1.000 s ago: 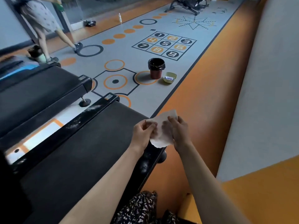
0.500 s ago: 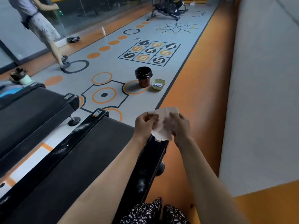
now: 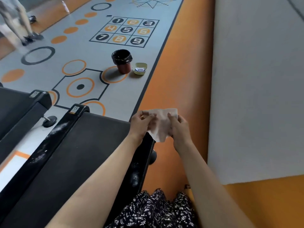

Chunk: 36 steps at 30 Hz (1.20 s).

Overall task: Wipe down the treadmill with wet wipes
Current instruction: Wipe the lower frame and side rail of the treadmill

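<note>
A white wet wipe (image 3: 162, 125) is stretched between my two hands above the rear right corner of the treadmill. My left hand (image 3: 141, 125) pinches its left edge and my right hand (image 3: 178, 127) pinches its right side. The treadmill (image 3: 79, 152) has a dark grey belt and black side rails; the left rail (image 3: 49, 142) and the right rail (image 3: 138, 171) both carry white dusty smears. The wipe hangs clear of the treadmill.
A second treadmill (image 3: 19, 106) stands to the left. On the patterned floor ahead are a small bin with a black liner (image 3: 122, 60) and a pale dish (image 3: 140, 68). A person (image 3: 14, 18) stands far left. A grey wall (image 3: 255, 96) runs along the right.
My hands have spread the wipe wider between them. The view has tilted downward, and the person at the far left has walked a few steps.
</note>
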{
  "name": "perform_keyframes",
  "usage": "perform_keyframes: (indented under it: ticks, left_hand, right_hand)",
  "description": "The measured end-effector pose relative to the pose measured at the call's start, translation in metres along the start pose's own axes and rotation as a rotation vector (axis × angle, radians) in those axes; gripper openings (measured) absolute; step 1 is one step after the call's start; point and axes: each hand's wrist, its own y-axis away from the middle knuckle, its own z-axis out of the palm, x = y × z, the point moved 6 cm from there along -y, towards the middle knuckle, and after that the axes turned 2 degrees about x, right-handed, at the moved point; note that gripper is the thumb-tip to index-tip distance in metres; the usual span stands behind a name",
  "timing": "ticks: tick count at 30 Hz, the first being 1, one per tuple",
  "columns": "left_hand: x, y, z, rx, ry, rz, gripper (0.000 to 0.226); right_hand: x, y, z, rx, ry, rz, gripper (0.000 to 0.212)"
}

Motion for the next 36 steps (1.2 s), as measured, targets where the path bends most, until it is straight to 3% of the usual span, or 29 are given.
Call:
perform_keyframes:
  ticks: [2, 5, 11, 21, 30, 36]
  left_hand:
    - [-0.005, -0.008, 0.007, -0.026, -0.009, -0.017, 0.018]
    - [-0.007, -0.020, 0.016, -0.056, -0.031, -0.018, 0.026]
    - [0.011, -0.049, 0.027, -0.109, -0.002, 0.006, 0.020]
    - [0.035, -0.092, 0.020, -0.150, -0.039, 0.074, 0.024]
    - [0.055, -0.131, 0.021, -0.177, -0.093, 0.108, 0.021]
    - [0.084, -0.192, 0.045, -0.167, -0.112, 0.131, 0.014]
  right_hand:
    - [0.003, -0.004, -0.005, 0.004, 0.012, 0.005, 0.033]
    - [0.003, -0.010, -0.017, 0.036, 0.027, -0.001, 0.025]
    - [-0.023, -0.023, -0.028, 0.096, 0.010, -0.079, 0.015]
    - [-0.056, -0.058, -0.006, 0.058, 0.015, -0.159, 0.025]
    - [-0.077, -0.092, 0.006, 0.016, 0.065, -0.180, 0.019]
    - [-0.116, -0.164, 0.023, -0.045, 0.092, -0.179, 0.015]
